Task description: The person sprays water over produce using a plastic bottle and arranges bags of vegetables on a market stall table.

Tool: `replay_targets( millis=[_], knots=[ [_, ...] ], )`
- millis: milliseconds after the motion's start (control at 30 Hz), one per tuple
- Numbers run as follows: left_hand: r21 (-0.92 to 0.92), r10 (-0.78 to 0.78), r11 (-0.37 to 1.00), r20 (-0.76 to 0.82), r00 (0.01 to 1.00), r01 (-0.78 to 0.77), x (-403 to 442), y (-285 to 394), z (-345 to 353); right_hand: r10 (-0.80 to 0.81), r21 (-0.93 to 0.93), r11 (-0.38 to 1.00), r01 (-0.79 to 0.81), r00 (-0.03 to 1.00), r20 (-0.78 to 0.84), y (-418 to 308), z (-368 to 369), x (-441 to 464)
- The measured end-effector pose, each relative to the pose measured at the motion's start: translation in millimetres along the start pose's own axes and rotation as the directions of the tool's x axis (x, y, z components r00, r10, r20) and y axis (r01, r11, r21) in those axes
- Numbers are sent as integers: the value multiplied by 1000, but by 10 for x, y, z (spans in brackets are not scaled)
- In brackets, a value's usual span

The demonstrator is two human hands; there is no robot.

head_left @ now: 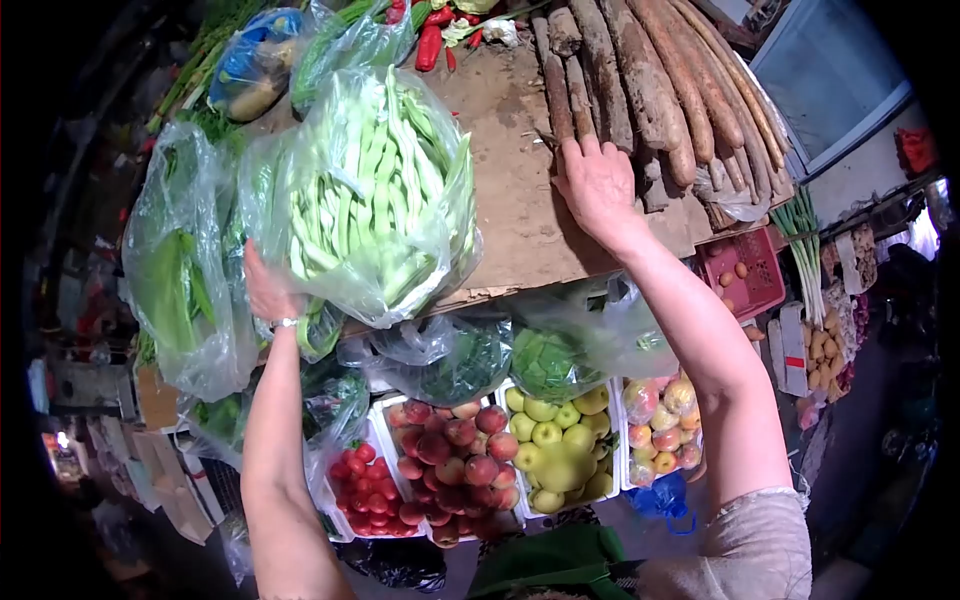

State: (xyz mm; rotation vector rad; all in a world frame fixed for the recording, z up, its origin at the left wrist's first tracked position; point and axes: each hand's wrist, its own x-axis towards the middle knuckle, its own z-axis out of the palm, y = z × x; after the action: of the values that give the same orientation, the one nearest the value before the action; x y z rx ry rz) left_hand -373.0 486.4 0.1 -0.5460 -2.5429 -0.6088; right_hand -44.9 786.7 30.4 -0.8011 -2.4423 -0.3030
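Note:
A clear plastic bag full of flat green beans (370, 190) lies at the table's front left. At its lower left side, my left hand (270, 288) is closed on the plastic, with some fingers hidden by the bag. Long brown yams (640, 80) lie side by side at the back right of the board. My right hand (598, 195) is closed over the near ends of two thin yams (555, 90), fingers pointing away from me. What lies beneath that palm is hidden.
Another bag of green vegetables (185, 260) hangs at the left edge. Red peppers (428, 48) lie at the back. Below the cardboard-covered tabletop (510, 170) stand boxes of peaches (455, 455), yellow-green apples (555, 440) and tomatoes (370, 490). A red basket (755, 270) stands at right.

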Motion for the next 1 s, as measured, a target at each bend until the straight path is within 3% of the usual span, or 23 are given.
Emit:
replay_targets(
  millis=[100, 133, 367, 467, 600, 700, 833, 867, 900, 933, 967, 1000],
  knots=[
    [-16, 23, 1000, -16, 1000, -23, -26, 33, -23, -35, -17, 999, 35, 999, 35, -57, 123, 62],
    [-21, 22, 1000, -18, 1000, -23, -29, 36, -24, -14, -28, 999, 17, 996, 94, -96, 141, 76],
    [-43, 52, 998, -29, 998, -53, -13, -27, 19, 144, 66, 987, -147, 988, 48, -220, 147, 26],
    [-76, 94, 992, -41, 995, -97, 3, -88, 52, 227, 319, 903, -289, 949, 217, -371, -115, -22],
    [-76, 80, 994, -2, 997, -80, 6, -49, 2, 341, 276, 844, -460, 857, 386, -483, -119, -60],
    [-64, 109, 992, -19, 994, -110, 12, -87, 37, 294, 355, 854, -380, 916, 272, -479, 10, -82],
    [-77, 124, 989, -15, 992, -125, 22, -96, 44, 347, 461, 785, -415, 910, 229, -432, 41, -103],
    [-68, 101, 993, 0, 995, -101, 22, -83, 32, 406, 748, 298, -593, 788, 463, -399, -30, -159],
    [-58, 77, 995, 15, 997, -76, 20, -73, 25, 303, 732, -295, -615, 666, 682, -360, -86, -205],
    [-57, 78, 995, 20, 997, -76, 11, -91, 35, 236, 622, -553, -554, 611, 755, -321, -120, -253],
    [-72, 108, 992, -6, 994, -108, 8, -113, 49, 220, 533, -687, -493, 558, 800, -317, -173, -319],
    [-87, 138, 986, -35, 990, -140, 9, -110, 51, 192, 497, -751, -435, 577, 794, -312, -193, -388]
  ],
)
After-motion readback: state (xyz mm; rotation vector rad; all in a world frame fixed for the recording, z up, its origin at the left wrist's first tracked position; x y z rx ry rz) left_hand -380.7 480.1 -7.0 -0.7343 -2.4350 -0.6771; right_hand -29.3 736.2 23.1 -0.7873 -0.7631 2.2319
